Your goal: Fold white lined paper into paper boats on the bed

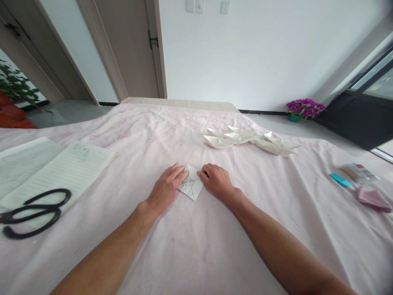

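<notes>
A small square of folded paper (pixel 192 186), creased and marked with dark writing, lies on the cloth in front of me with one corner pointing toward me. At its left edge my left hand (pixel 167 182) rests with fingers stretched out, fingertips pressing on the paper. My right hand (pixel 216 178) has its fingers curled, and its thumb and forefinger pinch the paper's right corner. Part of each side edge is hidden under the fingers. Beyond the right hand stand several folded paper boats (pixel 221 141), grouped close together.
Black-handled scissors (pixel 37 211) lie partly over an open lined notebook (pixel 67 168) at the left. On the right are a blue eraser (pixel 340 180), a clear-wrapped packet (pixel 360 173) and a pink object (pixel 373 198). A wrinkled pink tablecloth (pixel 172 254) covers the surface.
</notes>
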`<state>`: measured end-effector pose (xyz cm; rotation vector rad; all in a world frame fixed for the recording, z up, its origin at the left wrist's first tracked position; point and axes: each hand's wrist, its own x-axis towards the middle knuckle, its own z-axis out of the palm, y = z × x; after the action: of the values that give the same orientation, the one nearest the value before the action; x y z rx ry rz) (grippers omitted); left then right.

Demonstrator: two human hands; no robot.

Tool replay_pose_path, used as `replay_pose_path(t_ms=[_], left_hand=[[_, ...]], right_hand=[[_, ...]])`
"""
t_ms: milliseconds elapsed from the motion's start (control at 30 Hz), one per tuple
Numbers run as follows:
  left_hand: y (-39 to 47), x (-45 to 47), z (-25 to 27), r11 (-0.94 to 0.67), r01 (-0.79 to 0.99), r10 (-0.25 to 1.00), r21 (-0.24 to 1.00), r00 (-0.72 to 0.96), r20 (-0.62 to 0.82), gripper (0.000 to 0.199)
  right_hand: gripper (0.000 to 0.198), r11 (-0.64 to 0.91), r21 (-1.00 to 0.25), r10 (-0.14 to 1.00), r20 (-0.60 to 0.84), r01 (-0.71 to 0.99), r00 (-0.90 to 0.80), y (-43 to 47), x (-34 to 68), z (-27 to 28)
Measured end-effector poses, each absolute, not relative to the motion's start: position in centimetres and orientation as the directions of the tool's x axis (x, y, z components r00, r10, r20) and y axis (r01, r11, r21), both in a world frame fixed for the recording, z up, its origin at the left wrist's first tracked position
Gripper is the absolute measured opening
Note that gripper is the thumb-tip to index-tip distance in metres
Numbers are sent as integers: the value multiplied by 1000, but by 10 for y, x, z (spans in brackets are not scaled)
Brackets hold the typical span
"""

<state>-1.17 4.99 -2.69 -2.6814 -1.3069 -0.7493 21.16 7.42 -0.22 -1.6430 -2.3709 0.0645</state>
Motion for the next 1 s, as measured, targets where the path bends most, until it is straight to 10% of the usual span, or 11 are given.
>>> replay_pose_path(t_ms=[1000], left_hand=[[25, 18, -19, -605, 796, 749, -13, 574, 331, 42]], right_hand=[[27, 317, -169, 940, 189, 933, -285, 73, 207, 0]])
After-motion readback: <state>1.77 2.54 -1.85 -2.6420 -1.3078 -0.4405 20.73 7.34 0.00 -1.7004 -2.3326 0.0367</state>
